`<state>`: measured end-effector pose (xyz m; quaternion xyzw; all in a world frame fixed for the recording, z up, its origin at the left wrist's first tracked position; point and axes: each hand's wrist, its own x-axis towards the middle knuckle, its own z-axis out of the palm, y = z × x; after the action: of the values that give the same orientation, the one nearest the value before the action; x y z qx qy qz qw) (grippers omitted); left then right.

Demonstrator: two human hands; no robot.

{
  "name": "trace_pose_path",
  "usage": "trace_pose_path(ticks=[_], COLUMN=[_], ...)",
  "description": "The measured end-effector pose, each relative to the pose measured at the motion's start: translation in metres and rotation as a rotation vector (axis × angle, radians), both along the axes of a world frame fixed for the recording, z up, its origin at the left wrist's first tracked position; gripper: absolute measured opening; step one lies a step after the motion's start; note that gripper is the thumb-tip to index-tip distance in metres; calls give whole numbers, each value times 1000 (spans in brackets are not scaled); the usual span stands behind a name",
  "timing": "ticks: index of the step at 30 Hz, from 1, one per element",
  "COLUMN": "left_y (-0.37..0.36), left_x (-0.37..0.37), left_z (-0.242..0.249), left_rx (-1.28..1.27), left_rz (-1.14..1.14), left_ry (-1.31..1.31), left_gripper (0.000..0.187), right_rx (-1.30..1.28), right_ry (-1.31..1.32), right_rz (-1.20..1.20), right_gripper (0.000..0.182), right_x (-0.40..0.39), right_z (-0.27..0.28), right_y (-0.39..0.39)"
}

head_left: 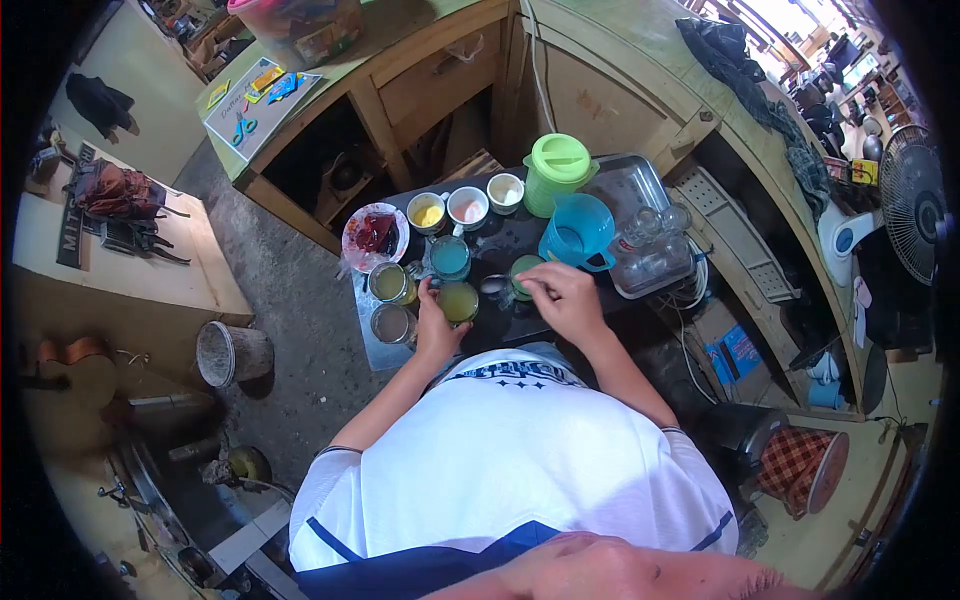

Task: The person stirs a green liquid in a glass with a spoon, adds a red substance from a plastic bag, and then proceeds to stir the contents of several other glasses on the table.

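Note:
My left hand [436,324] curls around the near left side of a glass of yellow-green liquid [460,301]. My right hand [568,302] is closed in a pinch at a metal spoon [493,285], whose bowl points left toward that glass. Partly under my right fingers stands a green glass [523,268]. A glass of blue-green liquid [450,258] is just beyond my left hand. Farther left are a glass of dull yellow liquid [389,284] and a glass with greyish contents [392,323].
Across the low table [372,352] stand cups of yellow [427,212], pinkish [467,207] and white contents [505,192]. A bowl of red pieces [377,236], lidded green pitcher [558,175], blue pitcher [577,232] and metal tray [655,284] with glasses surround them. A bucket [232,353] is on the floor.

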<state>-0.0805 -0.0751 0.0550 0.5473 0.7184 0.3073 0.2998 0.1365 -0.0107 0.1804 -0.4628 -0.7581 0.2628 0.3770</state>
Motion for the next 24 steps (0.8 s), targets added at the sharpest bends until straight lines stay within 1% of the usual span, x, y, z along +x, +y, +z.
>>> trace_pose_path(ticks=[2, 3, 5, 6, 8, 9, 11, 12, 14, 15, 17, 18, 20, 21, 23, 24], left_y=[3, 4, 5, 6, 6, 6, 7, 8, 8, 8, 8, 9, 9, 9, 10, 10], left_x=[2, 3, 5, 6, 8, 8, 11, 12, 13, 13, 13, 13, 12, 12, 12, 12], left_z=[2, 3, -3, -7, -13, -14, -16, -15, -13, -12, -13, -13, -13, -14, -14, -15], left_rx=[22, 46, 59, 72, 90, 109, 105, 103, 92, 81, 91, 101, 117, 132, 120, 107], left_rz=[-27, -55, -68, -82, -102, -123, -127, -133, -128, -125, -119, -116, -126, -135, -132, -131], left_ry=[-48, -97, -105, -113, -130, -147, -141, -135, -128, -121, -117, -112, -116, -122, -99, -77], left_gripper=[107, 106, 104, 103, 102, 102, 101, 101, 100, 100, 99, 98, 98, 98, 98, 98], right_rx=[19, 18, 85, 86, 138, 138, 208, 209, 112, 112, 214, 214, 120, 121, 229, 227], right_ry=[48, 48, -8, -7, -144, -144, -312, -312, -149, -150, -287, -287, -176, -175, -349, -348], right_rz=[184, 185, 330, 331, 373, 375, 407, 410, 423, 425, 340, 341, 385, 385, 329, 328], right_gripper=[9, 9, 10, 10, 11, 11, 9, 9, 8, 8, 8, 8, 9, 9, 10, 10], right_x=[-13, -19, -29, -33, -38, -39, -40, -40, -42, -43, -45, -45, -47, -48, -49, -49], right_z=[-12, -19, -39, -49, -70, -76, -88, -90, -94, -94, -95, -98, -106, -105, -104, -107], right_y=[0, 1, 4, 6, 8, 9, 11, 12, 12, 12, 12, 13, 15, 15, 12, 12])
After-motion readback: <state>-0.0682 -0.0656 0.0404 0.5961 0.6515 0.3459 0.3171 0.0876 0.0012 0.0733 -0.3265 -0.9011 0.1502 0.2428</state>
